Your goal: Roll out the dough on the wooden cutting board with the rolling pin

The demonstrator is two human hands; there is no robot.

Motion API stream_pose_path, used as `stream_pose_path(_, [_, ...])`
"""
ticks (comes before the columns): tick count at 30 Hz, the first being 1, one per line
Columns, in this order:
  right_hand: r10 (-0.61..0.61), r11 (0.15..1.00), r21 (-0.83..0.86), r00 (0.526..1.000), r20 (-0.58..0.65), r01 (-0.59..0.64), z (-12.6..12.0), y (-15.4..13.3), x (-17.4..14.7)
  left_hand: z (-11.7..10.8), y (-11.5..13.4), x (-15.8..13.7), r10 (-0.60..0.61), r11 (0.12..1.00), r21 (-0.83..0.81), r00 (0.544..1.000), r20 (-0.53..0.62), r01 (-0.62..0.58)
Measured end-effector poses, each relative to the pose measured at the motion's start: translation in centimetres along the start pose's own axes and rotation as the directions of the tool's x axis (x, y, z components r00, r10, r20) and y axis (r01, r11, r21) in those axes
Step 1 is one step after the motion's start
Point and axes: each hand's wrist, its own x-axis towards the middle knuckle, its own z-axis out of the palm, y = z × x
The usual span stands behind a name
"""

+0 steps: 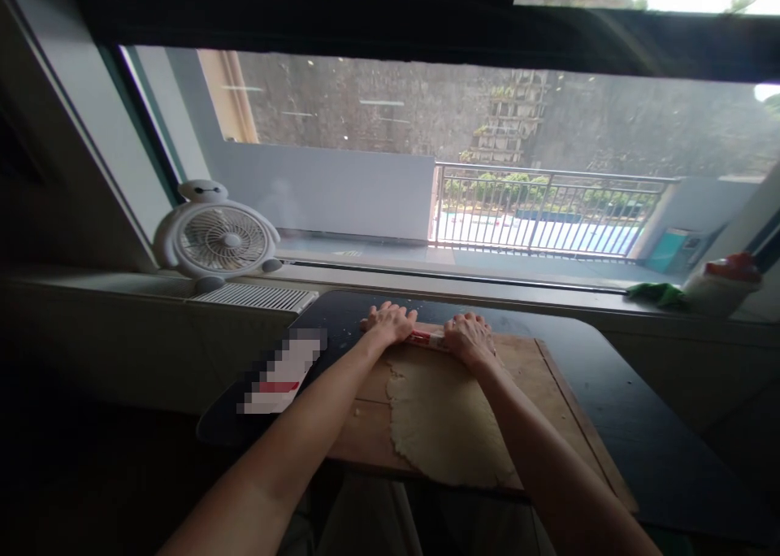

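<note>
A broad, thin sheet of dough (444,426) with ragged edges lies on a wooden board (552,410). Across its far end runs a rolling pin (429,340), whose middle shows red and white markings. My left hand (390,322) is laid over the pin's left part, fingers curving forward. On the right part, my right hand (472,336) grips it the same way. Both arms reach forward over the board, and the hands cover the pin's ends. Small dough crumbs lie on the board left of the sheet.
The board rests on a dark table (615,385) with rounded corners. A blurred-out pale item (283,377) lies at its left. On the ledge by the window stand a white fan (228,241), a green cloth (658,296) and a white container (725,284).
</note>
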Motion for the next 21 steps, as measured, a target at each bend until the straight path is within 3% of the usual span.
stream_pose_path(7, [-0.098, 0.995, 0.012, 0.992, -0.082, 0.099, -1.7, -1.3, -7.7, -1.6, -0.4, -8.4, 0.123, 0.992, 0.016, 0.988, -0.09, -0.122])
stream_pose_path(10, [-0.185, 0.982, 0.014, 0.977, -0.105, 0.188, -1.8, -0.7, -10.3, -1.7, -0.2, -10.4, 0.18, 0.984, 0.013, 0.979, -0.099, -0.179])
stream_pose_path(13, [-0.243, 0.97, -0.004, 0.965, -0.098, 0.243, -1.5, 1.0, -11.2, -1.5, 1.1, -9.9, 0.232, 0.973, 0.0, 0.968, -0.092, -0.233])
stream_pose_path(21, [-0.131, 0.991, -0.002, 0.989, -0.07, 0.131, -1.3, 4.2, -8.2, -0.2, 5.2, -4.5, 0.215, 0.973, -0.084, 0.976, -0.033, -0.217])
